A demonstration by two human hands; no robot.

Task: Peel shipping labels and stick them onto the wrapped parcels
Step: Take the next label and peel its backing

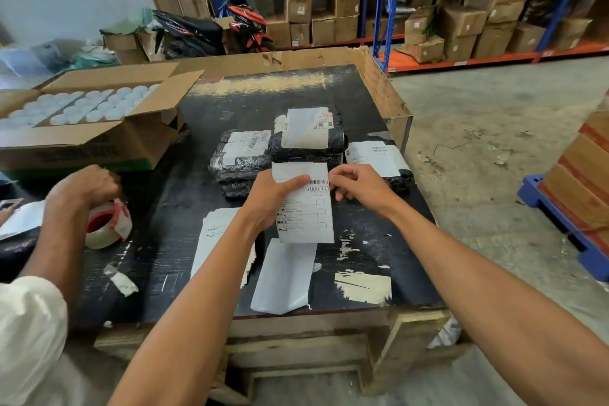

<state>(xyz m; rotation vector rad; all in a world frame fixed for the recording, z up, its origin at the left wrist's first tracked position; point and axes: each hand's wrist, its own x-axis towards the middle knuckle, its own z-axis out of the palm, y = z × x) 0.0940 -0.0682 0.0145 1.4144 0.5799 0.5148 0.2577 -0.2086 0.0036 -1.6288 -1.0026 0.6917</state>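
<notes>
**Label held up, corner being worked loose**

The left hand [268, 198] grips a label [304, 208] along its left edge, thumb laid across the upper face, so the sheet hangs upright in the air between both hands. The right hand [357, 186] pinches the label's upper right corner beside the barcode, fingertips closed tight on the edge; whether the backing has begun to part there cannot be told.

Just beyond the grip lie the parcels [308, 138], black-wrapped, several already bearing labels. Below the grip, on the table [362, 102], lies a blank sheet [285, 277], probably spent backing, and left of it a stack of labels [219, 234].

The label is thin, light and floppy, and likely to curl or stick to itself once free. A corner pinch suits the peeling; after that, holding two opposite edges should keep it flat. The parcels look soft under their wrap, so pressing and smoothing from one edge should limit wrinkles.

Far left of the grip, another person's hand [85, 184] rests on a tape roll [107, 224].
</notes>
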